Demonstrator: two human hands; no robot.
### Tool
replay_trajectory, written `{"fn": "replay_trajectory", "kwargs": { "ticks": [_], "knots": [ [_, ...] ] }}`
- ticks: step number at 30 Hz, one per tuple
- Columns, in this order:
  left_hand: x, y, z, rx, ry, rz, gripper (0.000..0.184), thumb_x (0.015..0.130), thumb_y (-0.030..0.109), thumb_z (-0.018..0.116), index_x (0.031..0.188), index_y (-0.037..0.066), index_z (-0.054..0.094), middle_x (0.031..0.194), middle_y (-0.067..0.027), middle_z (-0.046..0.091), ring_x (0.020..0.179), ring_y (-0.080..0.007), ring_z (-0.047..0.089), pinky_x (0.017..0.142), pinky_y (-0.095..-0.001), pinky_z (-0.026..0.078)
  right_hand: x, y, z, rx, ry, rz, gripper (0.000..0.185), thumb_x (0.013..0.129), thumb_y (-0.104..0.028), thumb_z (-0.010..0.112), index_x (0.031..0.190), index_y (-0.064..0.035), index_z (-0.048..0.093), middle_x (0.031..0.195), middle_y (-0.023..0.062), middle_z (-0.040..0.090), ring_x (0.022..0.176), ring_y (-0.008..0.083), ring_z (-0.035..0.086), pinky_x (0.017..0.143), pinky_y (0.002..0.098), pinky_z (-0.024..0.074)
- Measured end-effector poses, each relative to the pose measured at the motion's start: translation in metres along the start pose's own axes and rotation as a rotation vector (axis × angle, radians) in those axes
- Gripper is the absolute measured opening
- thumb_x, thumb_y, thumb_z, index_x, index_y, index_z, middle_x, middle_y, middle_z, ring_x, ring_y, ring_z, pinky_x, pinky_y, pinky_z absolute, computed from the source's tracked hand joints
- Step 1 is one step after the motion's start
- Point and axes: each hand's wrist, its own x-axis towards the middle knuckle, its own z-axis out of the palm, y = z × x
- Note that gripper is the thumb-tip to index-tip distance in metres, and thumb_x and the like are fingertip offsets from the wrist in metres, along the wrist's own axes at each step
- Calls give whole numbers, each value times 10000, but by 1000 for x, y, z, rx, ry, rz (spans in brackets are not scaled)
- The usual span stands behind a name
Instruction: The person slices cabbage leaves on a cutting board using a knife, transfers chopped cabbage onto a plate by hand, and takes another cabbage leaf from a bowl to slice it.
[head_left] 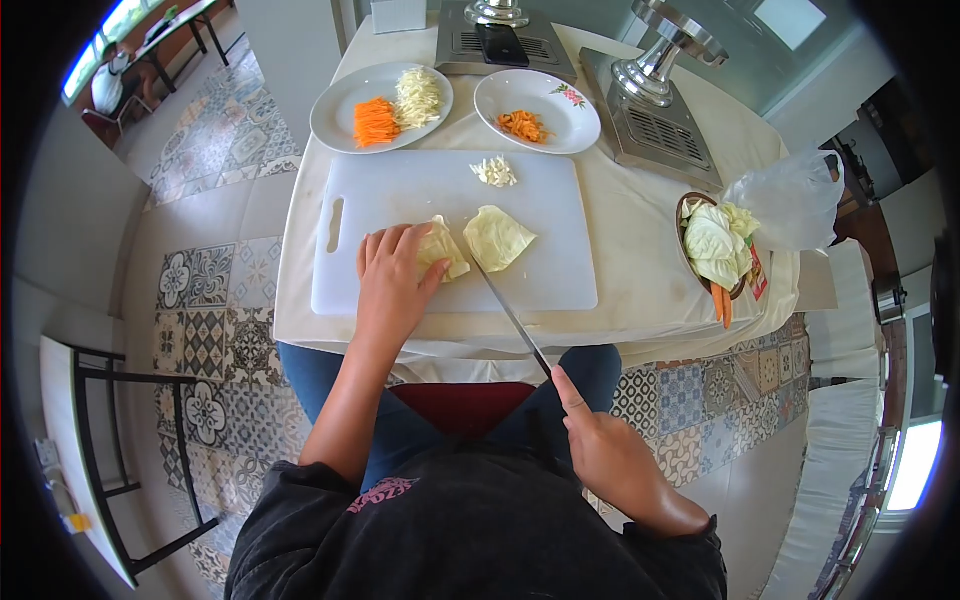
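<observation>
My left hand (pixel 392 275) presses a pale green cabbage leaf piece (pixel 441 250) onto the white cutting board (pixel 370 185), fingers curled over its top and thumb along its near side. In my right hand (pixel 615 455) is a knife (pixel 512 318), gripped by its dark handle with the index finger stretched along it. The blade points away from me, its tip between the held piece and a second cabbage leaf piece (pixel 498 238) on the right. A small heap of chopped white pieces (pixel 494 171) lies near the board's far edge.
Behind the board stand a plate (pixel 335 120) with orange and pale shreds and a flowered plate (pixel 573 125) with orange shreds. A bowl (pixel 683 235) of cabbage and carrots and a plastic bag (pixel 795 200) are at right. Metal appliances (pixel 665 140) with a phone (pixel 502 45) stand behind.
</observation>
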Motion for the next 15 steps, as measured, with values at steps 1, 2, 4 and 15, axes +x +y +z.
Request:
{"fn": "replay_trajectory", "kwargs": {
  "ticks": [1,2,4,15],
  "knots": [
    [0,0,-4,-5,-12,-12,482,842,206,779,1280,74,628,1170,-113,661,1158,-336,576,1069,-506,377,-2,0,-1,7,-1,6,714,984,-105,529,1623,-172,219,658,216,607,606,427,629,605,544,514],
    [1,-1,-8,-8,-23,-22,491,841,193,780,1294,85,621,1128,-109,666,1129,-330,587,1046,-495,403,-2,0,-1,15,0,11,704,989,-110,529,1622,-172,226,658,215,608,608,424,630,607,543,513],
    [5,-4,-15,-90,-35,-70,511,832,150,785,1310,101,614,1053,-107,673,1042,-310,614,971,-462,456,0,2,1,48,23,5,691,996,-118,530,1619,-170,235,654,212,610,609,420,630,612,542,511],
    [48,-53,-30,-227,51,-223,506,837,60,792,1318,118,644,925,-99,713,726,-163,599,727,-311,532,8,10,16,480,126,-15,585,1007,-129,542,1565,-159,369,915,282,688,812,464,658,725,474,526]
  ]
}}
